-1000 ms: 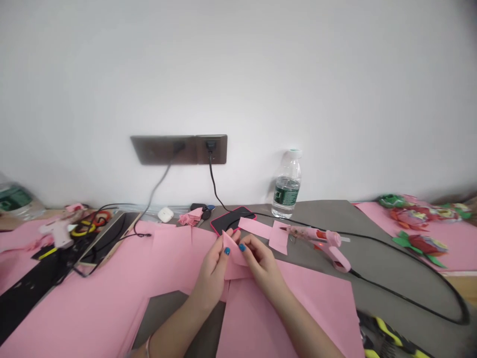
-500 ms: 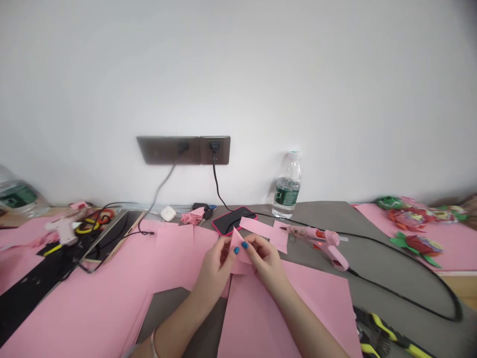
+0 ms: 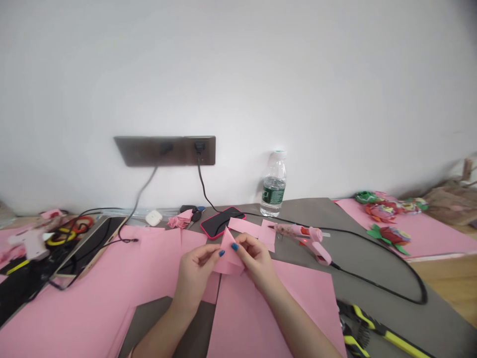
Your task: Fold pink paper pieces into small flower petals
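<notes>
A small folded piece of pink paper [image 3: 228,257] is pinched between both my hands just above the desk. My left hand [image 3: 196,276] grips its left side, thumb with a blue nail on top. My right hand [image 3: 254,258] pinches its right side, also with a blue nail showing. Large pink paper sheets [image 3: 261,313] lie under and around my hands. A pink glue gun [image 3: 309,238] lies just to the right, its black cord [image 3: 391,283] looping away. Two small cut pink pieces [image 3: 257,229] rest beyond my fingers.
A phone in a red case [image 3: 219,222], a water bottle [image 3: 273,185] and wall sockets [image 3: 164,150] with plugged cables stand at the back. Finished paper flowers [image 3: 387,223] lie far right, a yellow-handled tool [image 3: 376,333] near right, a second glue gun and tape rolls [image 3: 48,233] far left.
The view has swung a little to the right, so everything sits further left in frame. My hands have kept hold of the pink piece and shifted their fingers along its fold.
</notes>
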### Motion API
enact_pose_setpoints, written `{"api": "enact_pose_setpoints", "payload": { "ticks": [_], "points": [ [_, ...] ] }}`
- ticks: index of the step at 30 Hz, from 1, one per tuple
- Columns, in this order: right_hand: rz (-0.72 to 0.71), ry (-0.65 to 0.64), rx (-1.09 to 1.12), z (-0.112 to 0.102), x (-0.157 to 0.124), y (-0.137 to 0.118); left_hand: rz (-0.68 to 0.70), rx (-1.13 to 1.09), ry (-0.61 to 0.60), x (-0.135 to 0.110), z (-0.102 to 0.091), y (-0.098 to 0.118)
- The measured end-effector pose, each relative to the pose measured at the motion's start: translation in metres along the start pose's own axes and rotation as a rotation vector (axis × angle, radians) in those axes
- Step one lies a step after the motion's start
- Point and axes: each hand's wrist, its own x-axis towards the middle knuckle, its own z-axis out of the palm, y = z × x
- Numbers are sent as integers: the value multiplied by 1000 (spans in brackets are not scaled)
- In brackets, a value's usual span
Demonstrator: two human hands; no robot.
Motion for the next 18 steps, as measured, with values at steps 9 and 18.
{"api": "enact_pose_setpoints", "payload": {
  "ticks": [9, 18],
  "points": [
    [54, 22, 89, 0, 1, 2, -85, -194, -137, -1, 0, 0],
    [46, 51, 59, 1, 0, -1, 4, 32, -107, -2, 0, 4]
  ]
}}
